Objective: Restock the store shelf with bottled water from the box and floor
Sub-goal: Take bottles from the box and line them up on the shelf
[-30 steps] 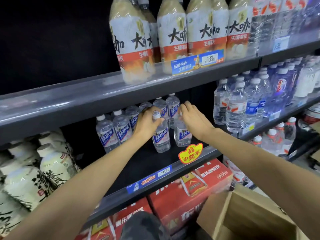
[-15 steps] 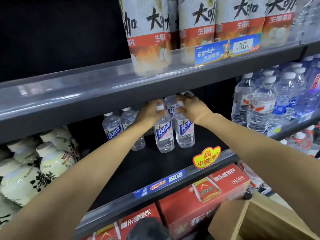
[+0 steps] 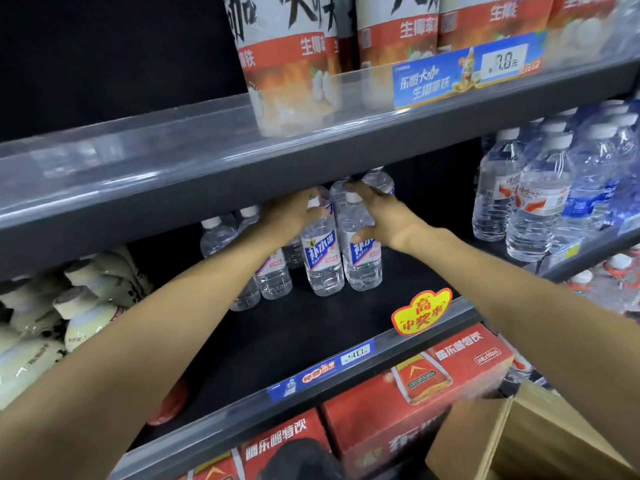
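Two clear blue-labelled water bottles stand side by side on the dark middle shelf (image 3: 346, 327). My left hand (image 3: 289, 218) grips the upper part of the left bottle (image 3: 320, 261). My right hand (image 3: 381, 213) wraps around the shoulder of the right bottle (image 3: 363, 261), thumb on its front. More bottles of the same kind (image 3: 273, 278) stand behind and to the left, partly hidden by my left arm. The brown cardboard box (image 3: 540, 438) sits open at the bottom right.
The upper shelf's edge (image 3: 311, 157) hangs low just above my hands, carrying large milk-tea bottles (image 3: 291, 64). Other water bottles (image 3: 533, 202) fill the shelf to the right. White bottles (image 3: 83, 306) lie at the left. Red drink cases (image 3: 415, 386) sit below.
Both hands have pushed the two bottles deeper onto the shelf, under the upper shelf's edge. The view has moved closer and slightly left.
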### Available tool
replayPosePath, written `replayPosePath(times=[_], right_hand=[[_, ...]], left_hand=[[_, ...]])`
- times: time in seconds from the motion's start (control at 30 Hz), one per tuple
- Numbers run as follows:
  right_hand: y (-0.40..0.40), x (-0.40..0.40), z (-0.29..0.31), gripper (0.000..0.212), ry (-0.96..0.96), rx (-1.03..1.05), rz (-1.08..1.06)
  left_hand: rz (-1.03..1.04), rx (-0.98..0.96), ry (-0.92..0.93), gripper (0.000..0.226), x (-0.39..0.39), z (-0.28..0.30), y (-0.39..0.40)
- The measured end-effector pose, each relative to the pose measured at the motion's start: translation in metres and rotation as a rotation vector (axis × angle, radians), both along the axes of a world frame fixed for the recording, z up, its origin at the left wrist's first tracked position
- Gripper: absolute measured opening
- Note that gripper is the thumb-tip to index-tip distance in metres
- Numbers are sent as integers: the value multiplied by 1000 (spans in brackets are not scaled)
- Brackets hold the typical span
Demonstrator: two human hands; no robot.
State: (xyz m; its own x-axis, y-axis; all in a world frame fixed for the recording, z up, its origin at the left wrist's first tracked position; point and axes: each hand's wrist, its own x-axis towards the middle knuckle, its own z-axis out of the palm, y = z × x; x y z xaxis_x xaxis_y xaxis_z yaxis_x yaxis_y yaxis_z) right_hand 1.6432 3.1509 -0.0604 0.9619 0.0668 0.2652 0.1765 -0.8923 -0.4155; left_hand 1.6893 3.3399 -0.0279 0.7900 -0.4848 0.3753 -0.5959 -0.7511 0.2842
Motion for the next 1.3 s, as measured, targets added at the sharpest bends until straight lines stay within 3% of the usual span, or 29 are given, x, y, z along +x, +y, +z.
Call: replayPosePath(times=[0.27,0.57,0.73,0.9,1.13,1.3], right_hand=[[25,18,-8,93,-35,30,-12],[30,30,-13,91,-57,74,-2],[32,35,-11,91,-29,73,3],[35,35,-9,92,-7,76,26],[38,25,-8,96,-26,9,44],[37,8,-9,99,-79,-171,12]], left_hand=[[111,98,-3,37,10,2,10],[119,58,88,33,19,2,16],[116,107,45,29,24,0,20],[130,89,109,39,24,1,24],[153,183,1,26,14,7,16],[124,289,-71,26,2,7,18]])
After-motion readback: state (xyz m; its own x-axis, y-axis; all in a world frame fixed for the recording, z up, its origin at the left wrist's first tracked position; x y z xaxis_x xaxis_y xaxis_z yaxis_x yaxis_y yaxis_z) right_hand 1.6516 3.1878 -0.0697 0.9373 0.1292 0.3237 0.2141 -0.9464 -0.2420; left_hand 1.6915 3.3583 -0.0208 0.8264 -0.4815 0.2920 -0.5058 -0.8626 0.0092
